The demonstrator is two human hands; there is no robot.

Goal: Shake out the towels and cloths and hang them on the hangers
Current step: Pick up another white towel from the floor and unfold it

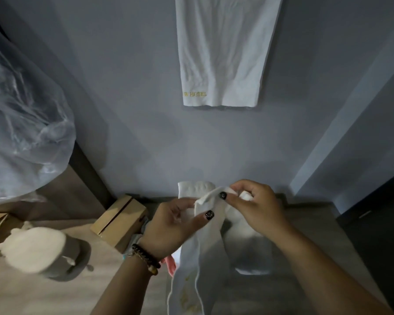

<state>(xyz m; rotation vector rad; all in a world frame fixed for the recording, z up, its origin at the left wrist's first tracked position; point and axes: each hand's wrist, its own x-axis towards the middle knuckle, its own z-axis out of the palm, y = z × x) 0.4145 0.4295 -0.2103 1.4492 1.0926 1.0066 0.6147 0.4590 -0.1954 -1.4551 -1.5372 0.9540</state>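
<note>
**Q:** Two hands were at work. What lay to their left?

**A:** At far left hung a clear plastic bag [21, 123], crumpled and translucent. Below it, on the wooden counter [55, 292], stood a round white container [39, 251], blurred, so its make could not be told. Just right of that leaned a cardboard box [120, 218] against the wall [127, 87].

**Q:** And the left hand?

**A:** The left hand [171, 226], with beaded bracelets [146, 258] at the wrist, pinched the upper edge of a white cloth [191, 276] between thumb and fingers; the dark-painted thumbnail lay on the fabric.

**Q:** Where was the cloth?

**A:** It was held above the counter, close to the wall, and trailed down toward the bottom edge of the view. Faint yellow marks showed on its lower part. A pink item [171, 264] showed just beside it, under the left wrist; what it was could not be told.

**Q:** The right hand?

**A:** The right hand [255, 208] gripped the same cloth, fingers curled round a bunched part of it, thumb pressed on the hem just beside the left thumb.

**Q:** Anything above?

**A:** A white towel [223, 53] hung flat against the wall, yellow lettering reading "HOTEL" near its lower left corner. How it was hung lay out of view.
</note>
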